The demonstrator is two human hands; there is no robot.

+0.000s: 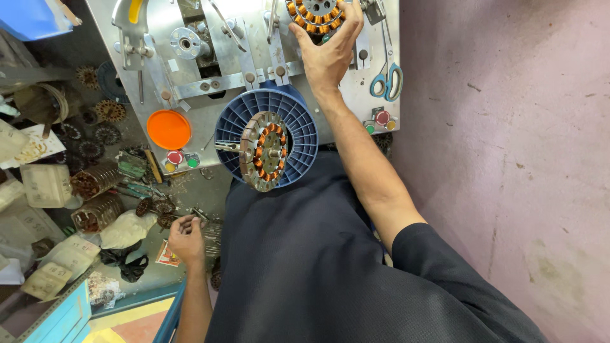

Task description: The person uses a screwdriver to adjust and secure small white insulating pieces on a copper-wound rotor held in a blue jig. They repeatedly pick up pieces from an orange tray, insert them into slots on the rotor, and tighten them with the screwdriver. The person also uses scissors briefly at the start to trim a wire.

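Note:
My right hand [327,51] reaches up onto the metal winding machine [210,70] and grips a round stator with copper coils [316,14] at its top. My left hand [185,238] hangs low at my left side, fingers curled around small metal pieces next to a pile of them. In front of my body a second copper-wound stator [265,151] sits on a shaft against a blue ribbed spool [298,127].
An orange disc [168,129] and coloured push buttons [181,159] sit on the machine's left panel; blue-handled scissors [387,81] hang at its right edge. Stacked stator cores [95,181], bags and boxes crowd the floor at left. A pink wall [508,159] runs along the right.

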